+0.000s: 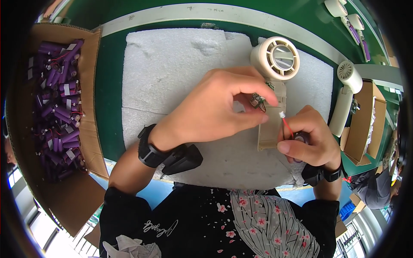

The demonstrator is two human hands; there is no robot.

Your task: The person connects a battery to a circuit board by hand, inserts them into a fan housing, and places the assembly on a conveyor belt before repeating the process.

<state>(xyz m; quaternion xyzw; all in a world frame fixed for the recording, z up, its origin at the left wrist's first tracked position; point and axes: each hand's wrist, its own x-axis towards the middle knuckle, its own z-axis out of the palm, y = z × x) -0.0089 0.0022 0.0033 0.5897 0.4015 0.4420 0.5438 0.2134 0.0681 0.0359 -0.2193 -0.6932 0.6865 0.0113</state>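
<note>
A cream handheld fan (262, 60) lies on the foam pad with its round head away from me and its hollow handle shell (267, 138) open toward me. My left hand (215, 105) reaches over the handle, with thumb and index finger closed about a small green circuit board (257, 101) that has short dark wires. My right hand (310, 139), just right of the shell's near end, grips a purple battery cell (301, 137), mostly hidden in the fingers. From it a red and a black wire rise to a white plug (282, 115), which stands apart from the board.
White foam pads (172, 60) cover part of the green bench. At left stands a cardboard box (92, 107) of purple wired battery cells (64, 112). Another cream fan (344, 94) lies at right by a smaller carton (370, 129); more fan parts (352, 26) lie far right.
</note>
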